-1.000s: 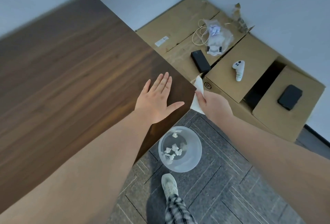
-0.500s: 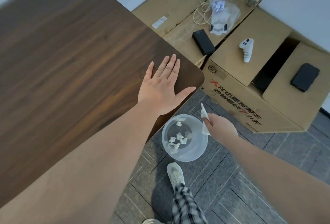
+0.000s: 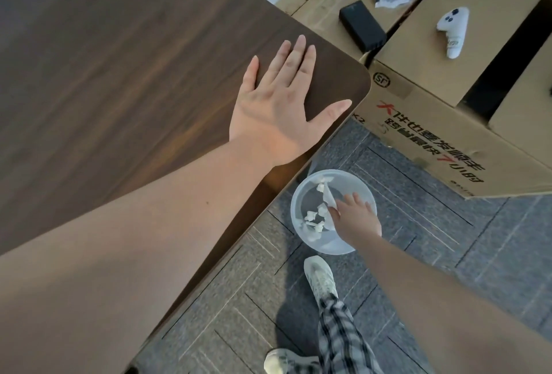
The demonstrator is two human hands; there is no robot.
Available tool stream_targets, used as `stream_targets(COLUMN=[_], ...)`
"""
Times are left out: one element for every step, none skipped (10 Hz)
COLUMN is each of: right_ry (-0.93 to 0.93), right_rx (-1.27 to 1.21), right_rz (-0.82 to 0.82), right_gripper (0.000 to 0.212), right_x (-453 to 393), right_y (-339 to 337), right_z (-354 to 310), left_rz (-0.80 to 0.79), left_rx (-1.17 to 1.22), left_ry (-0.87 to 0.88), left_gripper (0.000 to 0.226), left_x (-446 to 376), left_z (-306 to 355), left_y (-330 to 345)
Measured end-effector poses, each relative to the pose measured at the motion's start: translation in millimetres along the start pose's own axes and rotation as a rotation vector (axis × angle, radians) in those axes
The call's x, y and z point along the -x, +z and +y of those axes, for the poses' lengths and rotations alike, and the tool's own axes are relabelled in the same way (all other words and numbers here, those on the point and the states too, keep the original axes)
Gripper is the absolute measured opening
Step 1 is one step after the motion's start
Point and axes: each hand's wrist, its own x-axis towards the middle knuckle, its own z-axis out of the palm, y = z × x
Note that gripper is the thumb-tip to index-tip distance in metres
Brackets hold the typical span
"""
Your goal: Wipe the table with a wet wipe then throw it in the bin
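1. Left: table [image 3: 119, 75], dark wood, rounded near-right corner.
2. Left hand [image 3: 277, 111]: flat on the table near that corner, fingers spread, holding nothing.
3. Centre: bin [image 3: 301, 194], translucent, on the floor just right of the table edge; crumpled white scraps inside.
4. Wet wipe [image 3: 328, 199]: pinched in the right-hand grip, long axis upright, upper end tilted left, within the bin's rim, over the bin's mouth.
5. Right hand [image 3: 357, 220]: over the bin's right side, closed on the wipe; nearer hand for release. Judged: only letting go remains.
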Motion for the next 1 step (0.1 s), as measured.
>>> stream_targets(right_ry=[0.039], right_rx=[-0.024], right_rz=[-0.027], right_gripper=[0.055], right_x=[-8.2], right_y=[8.9], right_z=[-2.6], left_rz=[0.02], left_rx=[0.01], left_ry=[-0.013], left_gripper=[0.084], left_x=[-1.3], left_z=[2.1], left_y=[0.6])
